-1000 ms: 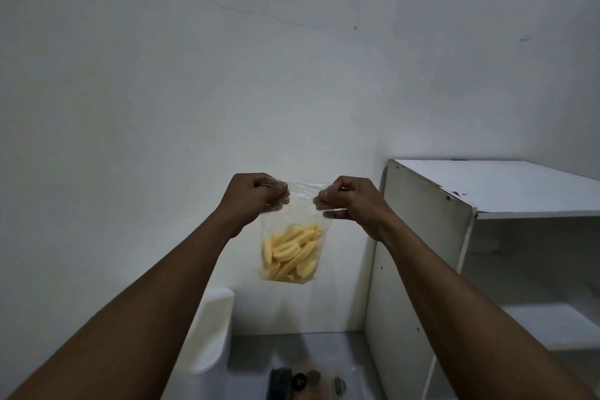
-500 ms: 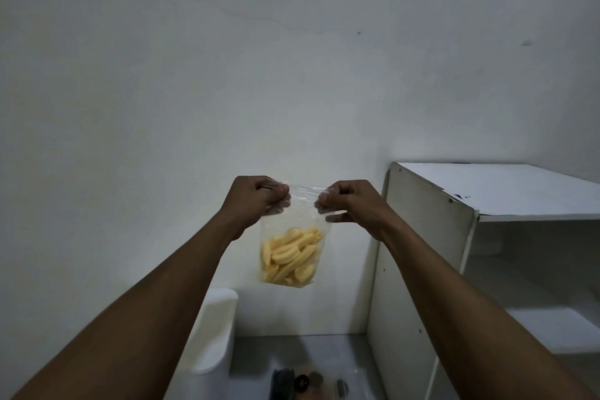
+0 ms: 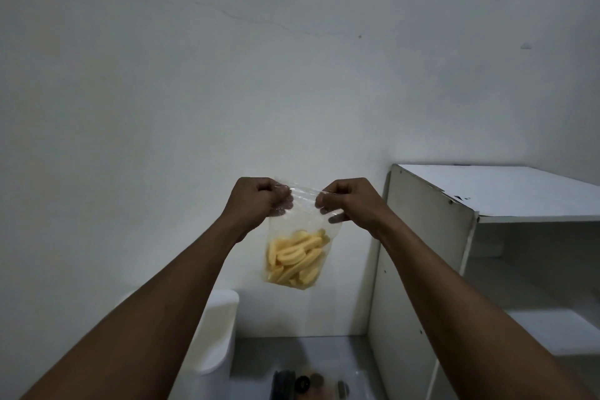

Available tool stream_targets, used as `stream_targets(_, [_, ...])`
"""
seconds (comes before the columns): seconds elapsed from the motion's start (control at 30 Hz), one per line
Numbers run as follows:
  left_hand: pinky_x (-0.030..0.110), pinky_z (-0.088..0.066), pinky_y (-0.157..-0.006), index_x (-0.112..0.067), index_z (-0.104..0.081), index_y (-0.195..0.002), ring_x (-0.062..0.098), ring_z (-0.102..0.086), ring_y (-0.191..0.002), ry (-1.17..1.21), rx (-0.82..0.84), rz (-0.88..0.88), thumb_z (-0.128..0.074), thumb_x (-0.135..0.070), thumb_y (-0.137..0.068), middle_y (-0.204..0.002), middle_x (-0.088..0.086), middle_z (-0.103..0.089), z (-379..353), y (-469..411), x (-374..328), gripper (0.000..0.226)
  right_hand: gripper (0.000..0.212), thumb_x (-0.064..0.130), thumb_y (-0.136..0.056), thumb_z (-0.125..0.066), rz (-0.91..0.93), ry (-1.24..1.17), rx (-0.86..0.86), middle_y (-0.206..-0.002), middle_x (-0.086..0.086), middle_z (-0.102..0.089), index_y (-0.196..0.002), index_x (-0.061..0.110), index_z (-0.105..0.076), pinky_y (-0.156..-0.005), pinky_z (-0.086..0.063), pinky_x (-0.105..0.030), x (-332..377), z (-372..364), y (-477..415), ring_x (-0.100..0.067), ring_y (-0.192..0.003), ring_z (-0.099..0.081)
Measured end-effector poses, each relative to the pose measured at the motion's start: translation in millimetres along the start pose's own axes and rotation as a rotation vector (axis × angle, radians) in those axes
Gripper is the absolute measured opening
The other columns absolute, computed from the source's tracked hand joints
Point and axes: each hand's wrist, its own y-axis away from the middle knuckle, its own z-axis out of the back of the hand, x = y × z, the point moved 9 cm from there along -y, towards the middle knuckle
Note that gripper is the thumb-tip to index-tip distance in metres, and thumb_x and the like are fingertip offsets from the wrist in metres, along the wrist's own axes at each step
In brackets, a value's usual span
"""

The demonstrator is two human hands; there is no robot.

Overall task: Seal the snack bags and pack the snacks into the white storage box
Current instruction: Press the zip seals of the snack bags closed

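Pinching the top edge of a clear snack bag [image 3: 297,248] from both ends, the left hand [image 3: 256,200] and the right hand [image 3: 349,200] are each closed into a fist on the plastic, with the strip between them pulled taut. The bag hangs upright in the air in front of a pale wall [image 3: 227,75], its lower half filled with yellow curved crisps [image 3: 295,261].

Below the left forearm stands a white storage box [image 3: 216,334] with a rounded rim, on the grey floor [image 3: 292,354]. A few small dark round items [image 3: 302,385] lie at the bottom edge of the view, too dim to identify. To the right of the bag stands a white shelf unit [image 3: 422,253], its open shelves facing right.
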Motion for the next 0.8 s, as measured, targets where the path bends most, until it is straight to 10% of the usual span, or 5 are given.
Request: stream_targets(0.8, [0.042,-0.061,-0.080,0.005,-0.069,-0.095,0.022,-0.074,-0.079,0.024,0.031,0.008,-0.066,-0.006,-0.092,-0.091,0.021,-0.072,-5,6,12,0.012,0.013,0.014,-0.087,-0.069,0.091,0.303,0.047,-0.078,-0.014,-0.073,-0.080,0.005,-0.075,-0.063,-0.051,-0.032,13,-21,-14,-0.014,-0.066,-0.060])
